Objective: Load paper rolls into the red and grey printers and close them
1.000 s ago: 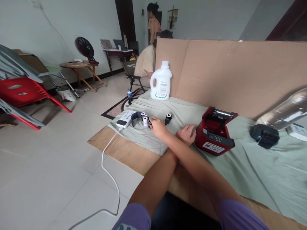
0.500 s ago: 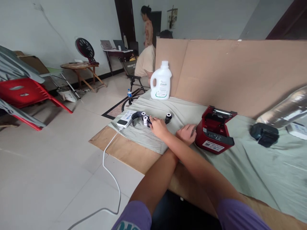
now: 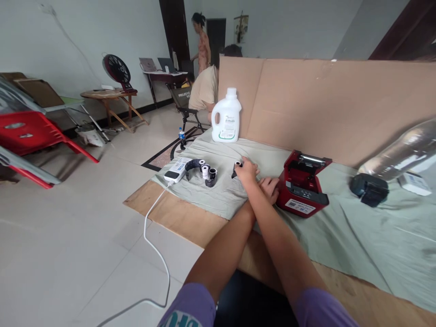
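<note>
My forearms cross, the right one lying over the left. My right hand [image 3: 248,171] has its thumb and fingers closed around a small roll with a white core and black strip [image 3: 236,169], which is partly covered by them. My left hand [image 3: 270,189] is beside the left wall of the red printer [image 3: 299,202]; its fingers are loosely bent and apart, with nothing seen in them. The printer's lid stands raised. To the left, several similar small rolls [image 3: 205,170] and a curved black strip [image 3: 193,165] lie on the cloth.
A white device [image 3: 174,175] with a white cable lies left of the rolls. Behind stand a white jug [image 3: 227,116] and a cardboard panel [image 3: 306,100]. Right of the printer are a black object [image 3: 369,188] and a clear-wrapped cylinder [image 3: 398,152]. Two people are beyond the table.
My right hand has moved right, off the group of rolls and onto the single roll. My left hand stays by the printer, its fingers now more bent.
</note>
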Demonstrator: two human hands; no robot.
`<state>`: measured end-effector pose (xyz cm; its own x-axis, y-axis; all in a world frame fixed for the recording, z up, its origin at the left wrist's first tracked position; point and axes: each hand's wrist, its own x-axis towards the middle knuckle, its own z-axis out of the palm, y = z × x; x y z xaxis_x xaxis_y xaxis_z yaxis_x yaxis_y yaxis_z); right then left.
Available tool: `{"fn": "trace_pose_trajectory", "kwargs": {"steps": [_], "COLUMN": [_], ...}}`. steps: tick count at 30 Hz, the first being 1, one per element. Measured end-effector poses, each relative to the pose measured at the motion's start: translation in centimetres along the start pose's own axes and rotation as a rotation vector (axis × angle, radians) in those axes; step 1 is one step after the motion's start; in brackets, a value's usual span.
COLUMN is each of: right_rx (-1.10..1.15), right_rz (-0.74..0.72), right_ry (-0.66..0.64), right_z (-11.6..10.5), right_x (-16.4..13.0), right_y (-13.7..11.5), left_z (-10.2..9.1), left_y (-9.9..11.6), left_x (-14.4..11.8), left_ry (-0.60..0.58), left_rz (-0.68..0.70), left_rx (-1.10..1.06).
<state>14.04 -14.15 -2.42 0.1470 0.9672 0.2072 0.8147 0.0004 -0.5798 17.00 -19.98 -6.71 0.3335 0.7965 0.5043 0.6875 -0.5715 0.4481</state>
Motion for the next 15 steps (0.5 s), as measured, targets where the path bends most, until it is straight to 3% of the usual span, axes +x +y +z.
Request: {"fn": "trace_pose_trajectory", "kwargs": {"steps": [4,7,12,15], "right_rx": [-0.039,0.056,0.456,0.672], "right_rz": [-0.026,-0.058,-0.155,-0.205], "right_ry": [-0.032,0.010,0.099,0.078], "right_z": [0.5,0.5,-0.6,-2.8], "right_x": [0.4,0.3,-0.3,-0.9], "right_y": [-0.2,-0.1,0.7,1.6], "left_z": [-0.3,-0.3,0.3,0.1], "left_y": [-0.1,-0.1,0.3,0.4], "left_x": [0.1,0.1,-0.1,-0.2], "left_ry": [-0.006,-0.007,-0.031,-0.040], "left_rz": [-0.075,-0.091,0.019,-0.044], "left_rx": [0.015,0.030,0.023,-0.069]}}
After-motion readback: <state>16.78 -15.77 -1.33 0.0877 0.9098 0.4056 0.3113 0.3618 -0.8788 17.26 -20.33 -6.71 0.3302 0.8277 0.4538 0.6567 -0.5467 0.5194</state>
